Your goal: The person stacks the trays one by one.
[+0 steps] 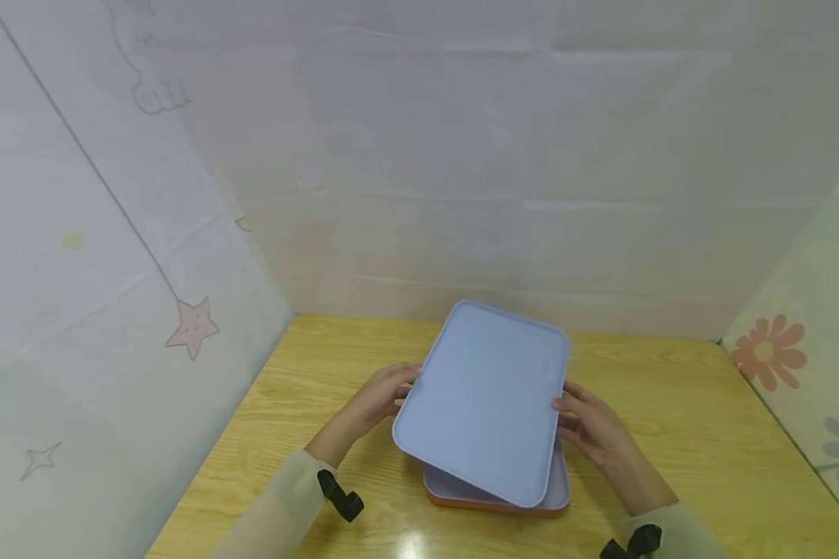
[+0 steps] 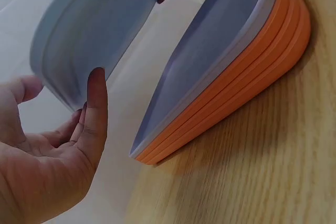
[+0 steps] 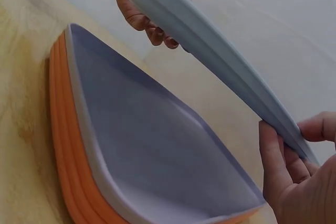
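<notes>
A pale blue rectangular tray (image 1: 488, 396) with a low rim is held up, turned askew and tilted. My left hand (image 1: 383, 397) holds its left edge, fingers beneath and thumb by the rim. At the opposite edge my right hand (image 1: 593, 428) pinches the rim between thumb and fingers. Under the raised tray lies a stack, topped by a lavender tray (image 3: 147, 124) with several orange trays (image 2: 247, 82) nested below it. In both wrist views a gap separates the raised tray from the stack. From the head view, most of the stack is hidden.
The stack rests on a light wooden table (image 1: 308, 365). A pale cloth backdrop (image 1: 419, 171) rises behind the table's far edge. Printed side panels stand left and right, one with a pink star (image 1: 193, 327), the other with a red flower (image 1: 769, 352). Black straps circle both sleeves.
</notes>
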Motion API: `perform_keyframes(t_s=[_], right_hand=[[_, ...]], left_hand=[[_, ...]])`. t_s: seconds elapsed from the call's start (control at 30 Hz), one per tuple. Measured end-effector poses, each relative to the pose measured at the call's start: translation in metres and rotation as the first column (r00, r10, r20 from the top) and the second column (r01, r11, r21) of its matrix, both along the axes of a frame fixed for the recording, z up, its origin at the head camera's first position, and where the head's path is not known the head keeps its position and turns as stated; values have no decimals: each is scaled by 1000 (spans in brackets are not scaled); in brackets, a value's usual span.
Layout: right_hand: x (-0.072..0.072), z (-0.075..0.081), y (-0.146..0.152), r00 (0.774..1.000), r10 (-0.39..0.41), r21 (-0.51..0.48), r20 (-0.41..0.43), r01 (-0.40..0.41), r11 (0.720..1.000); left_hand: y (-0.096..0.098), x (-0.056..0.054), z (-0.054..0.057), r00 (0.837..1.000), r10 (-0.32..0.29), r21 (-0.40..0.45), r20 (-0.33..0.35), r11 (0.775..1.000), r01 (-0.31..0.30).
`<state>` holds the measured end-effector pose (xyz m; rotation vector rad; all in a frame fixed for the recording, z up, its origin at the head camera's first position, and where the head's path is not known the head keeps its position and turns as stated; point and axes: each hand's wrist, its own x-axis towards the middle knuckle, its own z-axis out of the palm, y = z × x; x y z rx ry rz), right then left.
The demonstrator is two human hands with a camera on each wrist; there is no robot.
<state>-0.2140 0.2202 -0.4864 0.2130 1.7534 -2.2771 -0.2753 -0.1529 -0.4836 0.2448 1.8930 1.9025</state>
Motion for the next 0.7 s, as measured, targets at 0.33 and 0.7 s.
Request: perform_keyframes(t_s=[0.33, 0.7], right_hand=[[-16, 2, 15, 987, 161, 65, -9, -160, 985], [-32, -2, 30, 979, 203, 167, 14, -203, 965]], left_hand=[[12, -13, -8, 999, -32, -71, -25, 997, 30], [18, -17, -18, 999, -43, -72, 10, 996, 43]])
